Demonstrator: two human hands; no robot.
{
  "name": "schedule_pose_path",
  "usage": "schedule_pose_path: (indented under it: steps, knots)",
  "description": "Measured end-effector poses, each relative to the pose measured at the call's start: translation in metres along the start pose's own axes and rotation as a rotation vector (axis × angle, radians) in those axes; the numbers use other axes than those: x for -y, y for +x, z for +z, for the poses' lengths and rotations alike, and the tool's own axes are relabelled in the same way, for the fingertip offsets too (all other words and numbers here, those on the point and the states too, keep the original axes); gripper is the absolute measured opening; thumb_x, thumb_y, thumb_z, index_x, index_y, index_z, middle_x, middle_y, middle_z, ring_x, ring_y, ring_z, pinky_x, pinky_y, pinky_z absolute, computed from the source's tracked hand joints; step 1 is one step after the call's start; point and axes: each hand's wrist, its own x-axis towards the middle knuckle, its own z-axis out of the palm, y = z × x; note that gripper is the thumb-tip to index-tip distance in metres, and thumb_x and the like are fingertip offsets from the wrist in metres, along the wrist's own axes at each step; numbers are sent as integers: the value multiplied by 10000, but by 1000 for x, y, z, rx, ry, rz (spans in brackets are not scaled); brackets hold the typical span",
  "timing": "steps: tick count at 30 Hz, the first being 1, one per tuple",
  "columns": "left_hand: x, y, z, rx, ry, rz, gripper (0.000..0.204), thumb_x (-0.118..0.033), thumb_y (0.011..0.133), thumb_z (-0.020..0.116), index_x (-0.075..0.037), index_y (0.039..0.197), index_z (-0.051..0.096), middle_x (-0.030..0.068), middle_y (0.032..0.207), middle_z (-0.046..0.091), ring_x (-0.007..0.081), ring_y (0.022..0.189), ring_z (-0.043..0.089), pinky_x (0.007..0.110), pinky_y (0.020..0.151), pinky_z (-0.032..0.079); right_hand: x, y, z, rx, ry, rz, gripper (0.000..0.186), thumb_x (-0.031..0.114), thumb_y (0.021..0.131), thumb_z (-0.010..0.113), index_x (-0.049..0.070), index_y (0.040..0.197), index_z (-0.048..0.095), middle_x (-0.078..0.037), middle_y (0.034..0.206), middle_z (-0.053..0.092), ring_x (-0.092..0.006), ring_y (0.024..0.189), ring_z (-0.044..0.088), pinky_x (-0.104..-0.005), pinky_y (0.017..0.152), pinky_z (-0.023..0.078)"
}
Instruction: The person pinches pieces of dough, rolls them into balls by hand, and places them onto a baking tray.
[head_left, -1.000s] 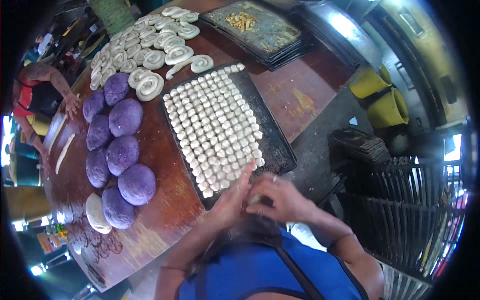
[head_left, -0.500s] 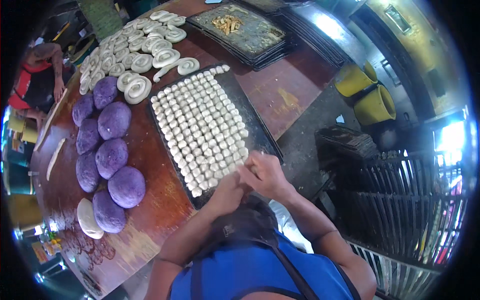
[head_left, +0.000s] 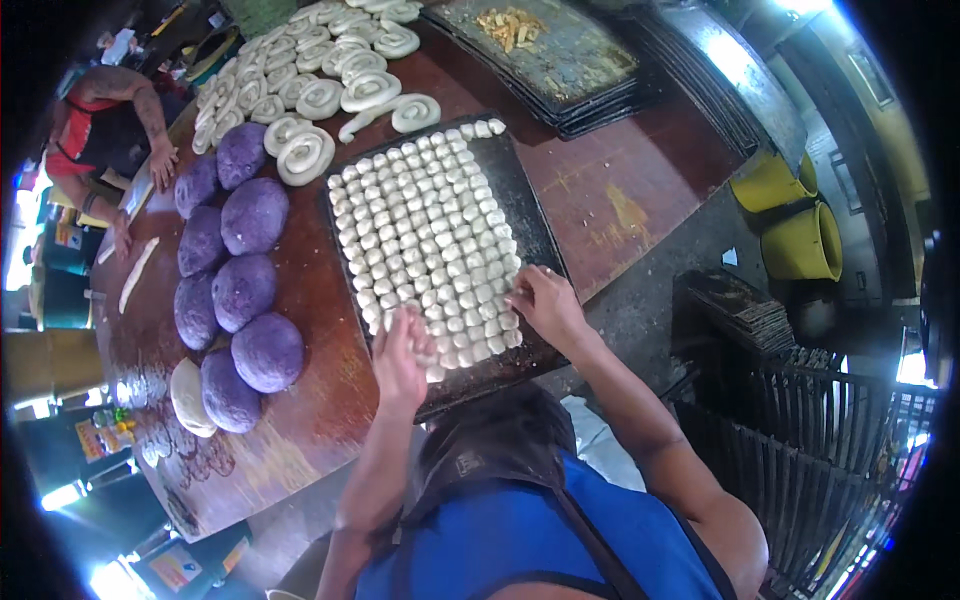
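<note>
A dark baking tray on the brown table holds several rows of small white dough pieces. My left hand rests flat with fingers apart on the pieces at the tray's near edge. Over the near right corner of the tray, my right hand touches the last pieces with its fingers spread. Neither hand grips anything. My blue top and dark apron fill the bottom of the view.
Several purple dough balls and one white ball lie left of the tray. Coiled white dough ropes sit beyond. Stacked dark trays stand at the far right. Another person leans on the far left. Yellow tubs stand on the floor.
My hands were together near my chest, below the tray. They have moved apart and forward onto the near rows of dough pieces. The view has shifted slightly.
</note>
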Motion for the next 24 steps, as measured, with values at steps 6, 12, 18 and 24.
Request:
schedule_pose_path:
  steps: [6,12,18,24]
  knots:
    - [-26,-56,20,726,1211,323,578,-94,873,554,-21,1402,333,232,1270,559,354,1139,575,353,965,456,141,-76,-59,148,154,-203,376,167,757,789,53,1071,617,-128,948,630,-251,783,660,-315,663,524]
    - [19,-56,-5,555,472,-285,359,-173,956,547,-66,1285,452,81,1053,618,190,878,621,303,737,514,156,-92,-18,-156,154,24,334,124,828,675,87,1154,616,-146,1055,650,-341,975,624,-383,847,505]
    - [8,-52,26,621,464,-306,214,-79,955,496,-53,1163,542,18,943,610,102,843,574,239,701,464,151,-82,-25,-266,-106,-23,163,141,829,660,54,966,640,-158,919,654,-340,729,643,-418,672,529]
    - [-13,-29,12,389,690,-16,77,-117,899,496,-102,870,565,-24,680,489,86,604,468,251,554,377,94,-65,-41,39,416,39,183,165,851,687,10,831,592,-79,658,596,-155,575,579,-297,535,441]
